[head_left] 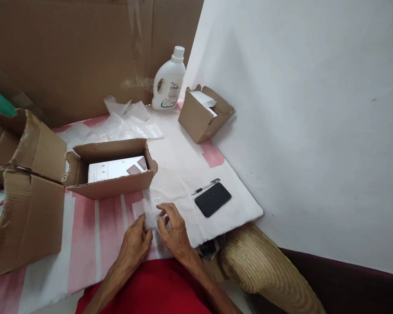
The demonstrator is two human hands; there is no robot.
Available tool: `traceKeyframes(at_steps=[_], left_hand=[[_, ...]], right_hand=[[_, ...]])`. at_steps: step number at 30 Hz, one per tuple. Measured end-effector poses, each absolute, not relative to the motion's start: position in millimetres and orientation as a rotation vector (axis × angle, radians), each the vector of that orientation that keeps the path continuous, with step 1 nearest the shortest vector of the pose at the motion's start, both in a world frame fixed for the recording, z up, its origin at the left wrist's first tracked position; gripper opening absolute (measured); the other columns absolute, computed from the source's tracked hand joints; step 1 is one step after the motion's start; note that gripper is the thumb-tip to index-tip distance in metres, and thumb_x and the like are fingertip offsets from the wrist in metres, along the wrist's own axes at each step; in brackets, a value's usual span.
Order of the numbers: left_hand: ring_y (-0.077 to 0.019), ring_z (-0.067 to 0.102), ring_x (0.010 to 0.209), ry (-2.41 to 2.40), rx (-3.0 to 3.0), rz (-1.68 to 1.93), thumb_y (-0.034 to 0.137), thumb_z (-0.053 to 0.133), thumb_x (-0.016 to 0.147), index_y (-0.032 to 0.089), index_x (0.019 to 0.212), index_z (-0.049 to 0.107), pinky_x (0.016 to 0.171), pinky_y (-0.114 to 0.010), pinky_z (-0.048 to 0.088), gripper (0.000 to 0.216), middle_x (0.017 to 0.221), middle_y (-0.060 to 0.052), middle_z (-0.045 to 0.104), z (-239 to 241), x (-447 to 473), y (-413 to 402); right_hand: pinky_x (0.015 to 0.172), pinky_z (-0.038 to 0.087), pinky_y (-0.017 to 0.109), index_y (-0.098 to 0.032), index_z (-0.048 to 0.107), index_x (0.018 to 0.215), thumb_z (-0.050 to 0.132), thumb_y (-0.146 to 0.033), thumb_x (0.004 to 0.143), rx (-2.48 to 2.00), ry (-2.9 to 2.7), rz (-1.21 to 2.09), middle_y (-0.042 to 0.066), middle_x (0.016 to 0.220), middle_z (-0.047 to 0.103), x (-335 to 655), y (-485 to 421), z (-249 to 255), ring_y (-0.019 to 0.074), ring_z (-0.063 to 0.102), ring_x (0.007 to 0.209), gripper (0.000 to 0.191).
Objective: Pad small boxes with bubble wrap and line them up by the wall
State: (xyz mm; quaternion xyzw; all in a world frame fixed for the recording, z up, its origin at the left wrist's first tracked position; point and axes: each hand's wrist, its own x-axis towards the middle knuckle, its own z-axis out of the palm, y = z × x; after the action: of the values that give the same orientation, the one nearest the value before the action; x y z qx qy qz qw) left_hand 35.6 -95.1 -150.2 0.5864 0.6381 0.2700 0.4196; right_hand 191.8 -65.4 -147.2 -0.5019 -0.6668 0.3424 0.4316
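Cardboard fills the left side: a large torn brown corrugated box [22,192] stands at the edge, and just right of it an open shallow brown carton [113,185] holds a white printed packet [116,168]. Directly in front of that carton, 2 hands meet on a small clear piece of bubble wrap [149,213] lying on the pink-and-white striped cloth [94,231]; the left hand [136,244] pinches its near edge with curled fingers, and the right hand [173,233] presses its right edge with bent fingertips. Further right lie a slim silver pen [205,186] and a flat black phone [212,199], close together.
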Motion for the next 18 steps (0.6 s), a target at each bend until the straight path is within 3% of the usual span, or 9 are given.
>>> traceKeyframes(at_steps=[3, 6, 9, 13, 15, 18], left_hand=[[-0.0196, 0.067, 0.077, 1.480, 1.543, 0.696, 0.036, 0.053, 0.088, 0.014, 0.139, 0.052, 0.075, -0.035, 0.057, 0.056, 0.098, -0.009, 0.070, -153, 37, -99], [-0.0237, 0.067, 0.107, 1.356, 1.550, 0.726, 0.032, 0.051, 0.091, 0.018, 0.138, 0.054, 0.094, -0.040, 0.055, 0.050, 0.117, -0.013, 0.069, -150, 32, -101], [-0.0225, 0.068, 0.103, 1.313, 1.437, 0.693, 0.033, 0.051, 0.093, 0.019, 0.127, 0.062, 0.094, -0.039, 0.056, 0.039, 0.119, -0.012, 0.070, -143, 17, -102], [-0.0229, 0.070, 0.088, 1.468, 1.270, 0.679, 0.049, 0.055, 0.091, 0.019, 0.112, 0.070, 0.082, -0.037, 0.059, 0.040, 0.105, -0.010, 0.075, -140, -13, -105], [-0.0237, 0.070, 0.084, 1.635, 1.250, 0.740, 0.055, 0.057, 0.088, 0.018, 0.114, 0.069, 0.076, -0.038, 0.059, 0.046, 0.101, -0.010, 0.074, -141, -25, -103], [-0.0263, 0.070, 0.092, 1.856, 1.404, 0.850, 0.059, 0.060, 0.085, 0.017, 0.123, 0.063, 0.083, -0.042, 0.057, 0.057, 0.112, -0.013, 0.071, -142, -28, -88]], right_hand=[[0.084, 0.057, 0.035, -0.020, 0.064, 0.114, 0.051, -0.011, 0.093, -1.173, -1.774, 0.818, 0.008, 0.103, 0.064, 187, -69, -142, 0.0201, 0.063, 0.092, 0.026], [0.087, 0.057, 0.038, -0.019, 0.064, 0.114, 0.048, -0.010, 0.096, -1.140, -1.878, 0.728, 0.010, 0.103, 0.065, 176, -75, -143, 0.0227, 0.061, 0.097, 0.026], [0.092, 0.056, 0.039, -0.016, 0.059, 0.124, 0.046, -0.007, 0.095, -1.181, -1.998, 0.686, 0.012, 0.111, 0.065, 166, -80, -143, 0.0238, 0.060, 0.103, 0.033], [0.093, 0.053, 0.046, -0.014, 0.059, 0.122, 0.058, -0.015, 0.093, -1.418, -2.272, 0.588, 0.014, 0.116, 0.064, 161, -83, -138, 0.0287, 0.058, 0.105, 0.029], [0.089, 0.052, 0.048, -0.014, 0.060, 0.121, 0.066, -0.024, 0.092, -1.481, -2.379, 0.456, 0.014, 0.115, 0.065, 162, -83, -134, 0.0310, 0.057, 0.103, 0.031], [0.085, 0.049, 0.045, -0.015, 0.060, 0.120, 0.071, -0.034, 0.091, -1.479, -2.455, 0.343, 0.012, 0.113, 0.065, 163, -82, -133, 0.0297, 0.055, 0.100, 0.037]])
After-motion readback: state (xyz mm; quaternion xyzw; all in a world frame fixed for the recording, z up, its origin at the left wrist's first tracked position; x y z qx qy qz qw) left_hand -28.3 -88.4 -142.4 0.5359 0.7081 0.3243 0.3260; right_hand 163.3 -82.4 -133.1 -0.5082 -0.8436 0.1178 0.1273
